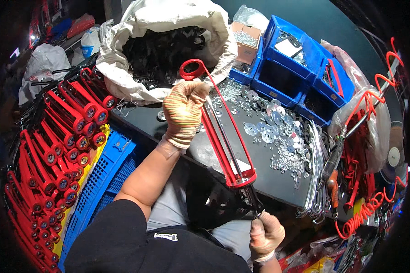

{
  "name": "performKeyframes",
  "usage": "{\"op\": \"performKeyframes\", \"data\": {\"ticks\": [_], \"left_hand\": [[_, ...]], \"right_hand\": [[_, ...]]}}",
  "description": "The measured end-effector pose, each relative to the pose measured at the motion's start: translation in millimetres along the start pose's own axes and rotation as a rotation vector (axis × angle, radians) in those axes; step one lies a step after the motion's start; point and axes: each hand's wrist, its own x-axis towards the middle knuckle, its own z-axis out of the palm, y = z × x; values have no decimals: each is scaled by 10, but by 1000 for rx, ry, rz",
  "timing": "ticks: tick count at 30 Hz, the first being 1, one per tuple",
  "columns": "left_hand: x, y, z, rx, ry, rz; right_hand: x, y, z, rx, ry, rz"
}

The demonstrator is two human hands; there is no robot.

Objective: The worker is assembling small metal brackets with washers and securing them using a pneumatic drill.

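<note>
A red caulking gun [223,150] slants across the middle, its red ring end up and its black handle [250,198] down toward my lap. My left hand [184,107], in a striped glove, is closed round the frame just below the ring. A dark rod runs lengthwise inside the frame. At the lower end my right hand [265,234], with light coverings on its fingers, is closed at the tip of the black handle and rod; which of the two it grips I cannot make out. Beneath the gun lies the dark table [191,148].
Many red caulking gun frames [54,159] are stacked at left by a blue crate [93,191]. Behind stands a white sack [109,68] of black parts. Washers and nuts [278,127], metal rods [314,177] and blue bins [287,63] sit right, beside a coiled orange hose [360,223].
</note>
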Motion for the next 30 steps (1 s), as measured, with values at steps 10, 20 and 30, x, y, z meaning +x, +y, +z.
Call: {"op": "performKeyframes", "data": {"ticks": [10, 20, 30], "left_hand": [[-150, 1149, 183, -1387, -448, -404], [-963, 1000, 238, -248, -1339, -333], [-1252, 782, 215, -150, -1148, -203]], "right_hand": [[352, -2, 167, 1154, 329, 249], [2037, 1035, -1936, -955, 241, 331], [1686, 881, -1046, 462, 361, -46]]}}
